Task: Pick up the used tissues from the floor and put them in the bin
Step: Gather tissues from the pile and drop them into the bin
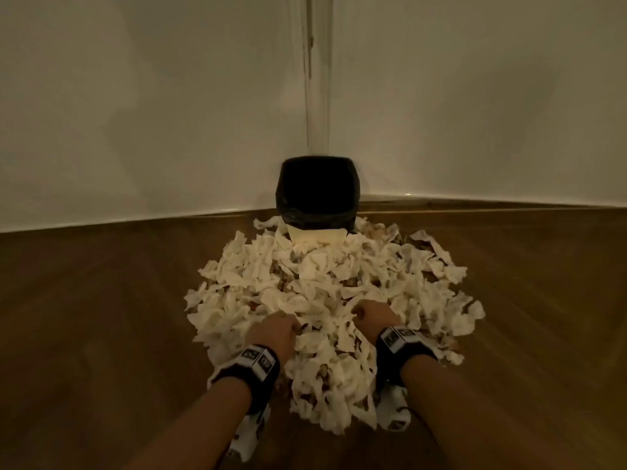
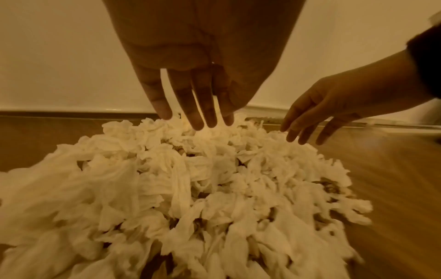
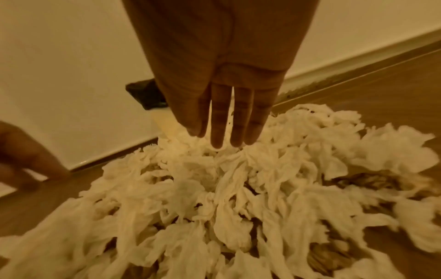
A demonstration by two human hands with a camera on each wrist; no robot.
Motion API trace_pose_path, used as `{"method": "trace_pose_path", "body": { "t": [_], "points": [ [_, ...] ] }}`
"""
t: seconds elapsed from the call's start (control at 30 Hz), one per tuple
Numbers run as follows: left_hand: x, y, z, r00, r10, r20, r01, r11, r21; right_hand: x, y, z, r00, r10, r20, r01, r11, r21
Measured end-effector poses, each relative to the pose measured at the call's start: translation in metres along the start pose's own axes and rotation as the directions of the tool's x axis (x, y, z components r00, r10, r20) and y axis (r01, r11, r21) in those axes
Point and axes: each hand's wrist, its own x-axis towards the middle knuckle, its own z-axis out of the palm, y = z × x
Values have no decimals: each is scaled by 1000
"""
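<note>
A big heap of crumpled white tissues [image 1: 325,300] covers the wooden floor in front of a pale bin lined with a black bag [image 1: 317,195] in the room's corner. My left hand [image 1: 276,332] reaches down onto the near left of the heap, its fingers [image 2: 198,113] straight and spread, tips at the tissues [image 2: 186,188]. My right hand [image 1: 371,312] does the same on the near right, fingers [image 3: 219,122] straight, holding nothing. The bin [image 3: 148,96] shows partly behind the right hand, above the tissues [image 3: 238,198].
White walls [image 1: 135,113] meet in the corner behind the bin, with a skirting board along the floor. Bare wooden floor [image 1: 84,317] lies left and right of the heap. Both wrists wear black camera straps.
</note>
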Motion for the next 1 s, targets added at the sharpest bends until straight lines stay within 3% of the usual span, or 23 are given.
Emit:
{"method": "trace_pose_path", "body": {
  "t": [0.13, 0.33, 0.47, 0.57, 0.7, 0.8, 0.9, 1.0],
  "points": [
    [55, -13, 28, 994, -48, -93, 58, 992, 109, 45, 2, 28, 1000, -15, -5, 14, 990, -142],
    [109, -28, 62, 986, 27, -165, 25, 952, 306, 93, 14, 50, 984, -174, -21, 148, 890, -430],
    [122, -27, 68, 992, 41, -119, 13, 906, 423, 110, 21, 61, 987, -131, -90, 86, 916, -392],
    [124, -26, 65, 1000, 12, -19, 0, 852, 524, 112, 28, 65, 985, -93, -146, 52, 964, -260],
    [119, -24, 56, 1000, 24, -14, -15, 892, 451, 100, 35, 58, 976, -148, -160, 83, 932, -354],
    [116, -22, 47, 999, 39, -30, -29, 958, 285, 96, 39, 43, 978, -119, -171, 78, 970, -230],
    [117, -18, 40, 996, 65, -63, -57, 991, 120, 92, 39, 33, 975, -102, -198, 120, 989, 81],
    [113, -15, 33, 977, 57, -207, -69, 996, -52, 85, 35, 24, 955, -8, -297, 142, 891, 431]
  ]
}}
